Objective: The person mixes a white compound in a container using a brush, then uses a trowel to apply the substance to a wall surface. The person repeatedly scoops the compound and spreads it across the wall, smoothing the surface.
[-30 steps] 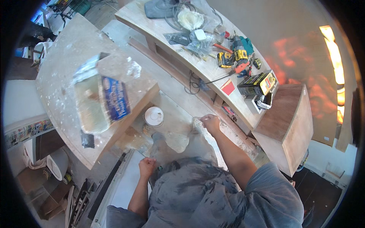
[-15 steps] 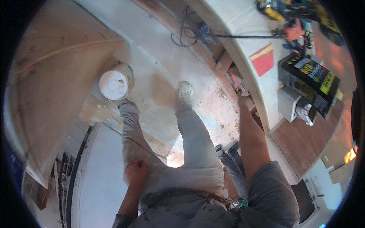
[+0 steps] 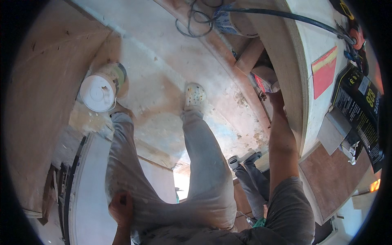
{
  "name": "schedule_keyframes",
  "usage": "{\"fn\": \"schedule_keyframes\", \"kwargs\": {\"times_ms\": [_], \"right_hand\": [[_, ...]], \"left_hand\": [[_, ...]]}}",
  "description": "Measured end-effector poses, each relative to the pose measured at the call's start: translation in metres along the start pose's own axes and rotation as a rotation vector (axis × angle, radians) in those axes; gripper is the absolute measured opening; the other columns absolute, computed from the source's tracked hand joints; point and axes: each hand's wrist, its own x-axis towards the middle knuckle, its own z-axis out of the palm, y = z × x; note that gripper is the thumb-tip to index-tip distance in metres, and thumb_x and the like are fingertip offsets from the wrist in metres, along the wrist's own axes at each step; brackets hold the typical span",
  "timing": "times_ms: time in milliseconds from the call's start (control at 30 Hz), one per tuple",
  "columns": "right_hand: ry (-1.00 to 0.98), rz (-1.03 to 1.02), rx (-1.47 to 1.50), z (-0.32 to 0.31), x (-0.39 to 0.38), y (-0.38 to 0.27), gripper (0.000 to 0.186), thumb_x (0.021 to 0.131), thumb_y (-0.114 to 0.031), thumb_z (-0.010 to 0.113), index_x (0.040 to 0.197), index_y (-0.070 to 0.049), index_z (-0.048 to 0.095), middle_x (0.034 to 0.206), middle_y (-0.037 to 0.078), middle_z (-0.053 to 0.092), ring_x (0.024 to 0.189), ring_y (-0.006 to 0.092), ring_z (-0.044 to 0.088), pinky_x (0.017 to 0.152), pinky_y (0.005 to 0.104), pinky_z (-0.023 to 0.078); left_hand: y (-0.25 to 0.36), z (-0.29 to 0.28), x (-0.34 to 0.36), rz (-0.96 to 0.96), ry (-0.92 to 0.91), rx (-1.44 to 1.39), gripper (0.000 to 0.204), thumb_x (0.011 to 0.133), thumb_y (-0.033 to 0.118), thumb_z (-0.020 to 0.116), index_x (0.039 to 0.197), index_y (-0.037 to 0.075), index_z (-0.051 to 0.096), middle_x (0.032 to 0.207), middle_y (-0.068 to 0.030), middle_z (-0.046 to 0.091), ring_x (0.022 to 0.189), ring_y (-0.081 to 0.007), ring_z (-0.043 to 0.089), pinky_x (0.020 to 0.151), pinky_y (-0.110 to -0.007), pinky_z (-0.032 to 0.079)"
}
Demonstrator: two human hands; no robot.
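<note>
One red packet (image 3: 259, 83) near right fingers (image 3: 271, 96).

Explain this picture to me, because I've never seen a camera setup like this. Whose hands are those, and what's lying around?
There's no machine here, just a person's bare hands. A wide fisheye camera on their head looks down, so straight edges bend and their own body fills the bottom.

The right hand reaches into a recess under the bench, close to a red-and-white object. The left hand is at the left thigh, apparently curled. I can't tell whether either hand holds anything.

On the bench are a red sheet and a black-and-yellow container; a dark cable crosses its edge. A white-lidded bucket stands on the floor.
</note>
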Motion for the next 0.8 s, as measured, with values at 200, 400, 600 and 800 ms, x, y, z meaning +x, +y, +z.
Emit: {"fn": "schedule_keyframes", "kwargs": {"times_ms": [200, 400, 600, 800], "right_hand": [[0.023, -0.002, 0.009, 0.002, 0.007, 0.000, 0.088, 0.077, -0.059, 0.078, 0.141, -0.003, 0.056, 0.138, 0.024, 0.060, 0.128, 0.0403, 0.057, 0.110, 0.0517, 0.043], [0.048, -0.022, -0.020, 0.002, -0.021, 0.001, 0.083, 0.077, -0.059, 0.078, 0.137, -0.004, 0.060, 0.134, 0.024, 0.063, 0.125, 0.0405, 0.060, 0.107, 0.0516, 0.045], [0.269, -0.074, -0.214, -0.028, -0.101, 0.000, 0.070, 0.076, -0.052, 0.080, 0.124, -0.003, 0.069, 0.115, 0.023, 0.073, 0.108, 0.0424, 0.070, 0.097, 0.0545, 0.051], [0.154, -0.069, 0.109, -0.137, -0.216, -0.043, 0.108, 0.059, -0.036, 0.095, 0.148, -0.002, 0.043, 0.139, 0.024, 0.054, 0.130, 0.0446, 0.049, 0.112, 0.0573, 0.036]], "left_hand": [[-0.006, 0.010, -0.007, 0.003, 0.015, 0.015, 0.024, 0.085, 0.026, 0.081, 0.078, 0.006, 0.070, 0.069, -0.0107, 0.070, 0.060, -0.0286, 0.068, 0.059, -0.042, 0.053], [-0.010, 0.013, -0.013, 0.020, 0.006, 0.004, 0.023, 0.084, 0.026, 0.082, 0.080, 0.006, 0.071, 0.068, -0.0111, 0.070, 0.060, -0.0294, 0.068, 0.059, -0.043, 0.052], [0.000, 0.016, -0.014, 0.074, 0.032, 0.018, 0.023, 0.084, 0.030, 0.081, 0.087, 0.008, 0.075, 0.070, -0.0116, 0.070, 0.061, -0.0300, 0.068, 0.060, -0.042, 0.053], [0.021, 0.008, -0.012, 0.091, -0.149, -0.102, 0.041, 0.080, 0.030, 0.085, 0.115, 0.012, 0.074, 0.086, -0.0094, 0.074, 0.077, -0.0228, 0.071, 0.069, -0.039, 0.055]]}}
